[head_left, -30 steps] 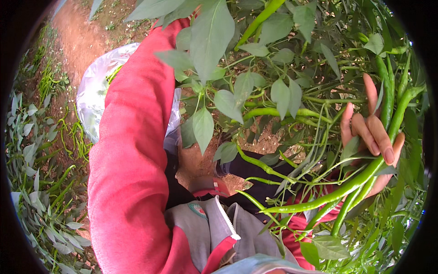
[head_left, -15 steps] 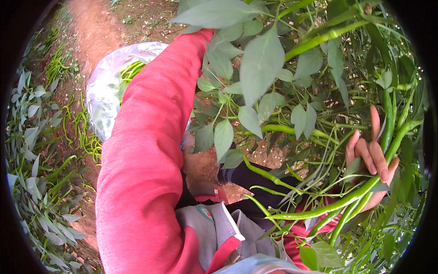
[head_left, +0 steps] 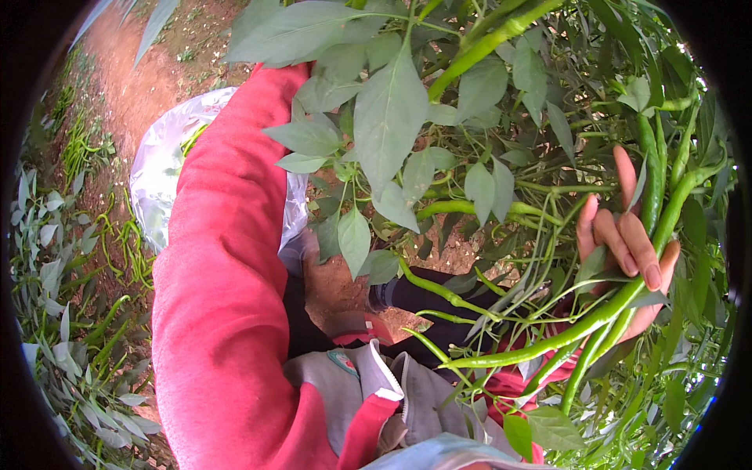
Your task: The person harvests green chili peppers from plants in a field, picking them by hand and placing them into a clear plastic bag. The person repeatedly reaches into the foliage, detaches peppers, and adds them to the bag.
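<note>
Grip of the right hand [head_left: 642,252] is closed loosely around long green peppers [head_left: 603,315], which are laid across the palm beneath curled fingers; one finger is left raised. By this cradle, it is judged, the slender pods are gathered as one bunch without being crushed. Whether any stem is joined to the plant cannot be told. Lower tips are directed toward the grey jacket front [head_left: 337,395]. The left hand is hidden by broad leaves [head_left: 388,113], so the state of its grip cannot be told; only its red sleeve [head_left: 223,258] is seen. Beyond that sleeve, a clear plastic bag [head_left: 153,168] is set down, presumably for easy reach, with further peppers [head_left: 193,141] partly visible inside.
</note>
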The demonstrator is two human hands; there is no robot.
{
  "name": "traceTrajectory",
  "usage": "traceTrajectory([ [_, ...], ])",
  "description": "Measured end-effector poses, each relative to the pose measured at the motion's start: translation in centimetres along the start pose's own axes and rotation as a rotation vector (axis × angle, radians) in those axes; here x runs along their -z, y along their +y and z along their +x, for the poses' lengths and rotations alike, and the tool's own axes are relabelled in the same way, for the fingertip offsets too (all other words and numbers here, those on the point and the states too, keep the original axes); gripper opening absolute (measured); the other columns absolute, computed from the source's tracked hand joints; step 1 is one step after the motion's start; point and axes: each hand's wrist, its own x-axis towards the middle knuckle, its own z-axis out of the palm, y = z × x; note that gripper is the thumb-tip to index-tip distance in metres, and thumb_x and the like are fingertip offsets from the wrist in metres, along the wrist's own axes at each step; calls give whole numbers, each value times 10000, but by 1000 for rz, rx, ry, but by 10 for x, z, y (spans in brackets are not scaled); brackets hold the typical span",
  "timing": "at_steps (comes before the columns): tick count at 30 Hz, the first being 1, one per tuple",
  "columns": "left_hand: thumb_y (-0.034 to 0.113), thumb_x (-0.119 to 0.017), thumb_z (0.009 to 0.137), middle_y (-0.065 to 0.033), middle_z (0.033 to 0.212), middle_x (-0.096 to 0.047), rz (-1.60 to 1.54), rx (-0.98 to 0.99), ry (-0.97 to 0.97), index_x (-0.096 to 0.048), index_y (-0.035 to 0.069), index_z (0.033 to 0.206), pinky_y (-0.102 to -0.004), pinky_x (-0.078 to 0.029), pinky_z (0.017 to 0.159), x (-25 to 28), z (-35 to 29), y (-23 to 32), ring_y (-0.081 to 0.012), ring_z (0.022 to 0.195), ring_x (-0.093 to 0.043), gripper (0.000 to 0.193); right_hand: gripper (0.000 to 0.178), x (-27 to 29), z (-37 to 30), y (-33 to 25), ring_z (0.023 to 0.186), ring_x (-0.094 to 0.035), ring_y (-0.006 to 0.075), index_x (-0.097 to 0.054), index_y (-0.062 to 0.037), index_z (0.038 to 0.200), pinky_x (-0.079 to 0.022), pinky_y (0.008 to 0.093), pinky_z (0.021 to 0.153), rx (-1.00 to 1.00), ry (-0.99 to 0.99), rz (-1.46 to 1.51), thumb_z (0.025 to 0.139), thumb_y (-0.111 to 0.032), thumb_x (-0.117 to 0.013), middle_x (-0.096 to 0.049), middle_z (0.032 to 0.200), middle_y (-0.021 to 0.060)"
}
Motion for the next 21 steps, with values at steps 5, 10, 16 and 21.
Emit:
traceTrajectory([
  [5,158,-532,928,-170,1117,-646,-8,14,18,-595,41,1218,-368,-479,894,5,-1,-5,-287,1005,-617,319,842,-6,0,1,671,-445,60,-40,93,1493,-185,333,1211,1,-23,0,982,-333,-557,-481,604,-86],
  [10,152,-531,933,-165,1116,-645,-54,26,64,-589,44,1229,-364,-479,891,14,-10,-14,-281,1000,-617,321,870,-10,-6,-2,644,-474,61,-36,103,1486,-214,292,1198,9,92,-74,954,-266,-617,-493,625,-75],
  [16,145,-529,938,-160,1114,-645,100,-318,316,-582,47,1242,-358,-480,887,25,-49,-29,-274,995,-617,323,592,-11,-16,3,649,-454,54,-335,153,1371,-193,391,1217,128,70,-132,1030,-326,-411,-439,654,-78],
  [21,85,-565,875,-24,771,-578,-1116,-81,391,-601,24,1044,-247,-413,538,78,-142,24,-97,603,-518,184,549,-13,-17,3,662,-402,62,-374,153,1350,-173,401,1216,96,25,-75,1036,-297,-378,-392,649,-84],
])
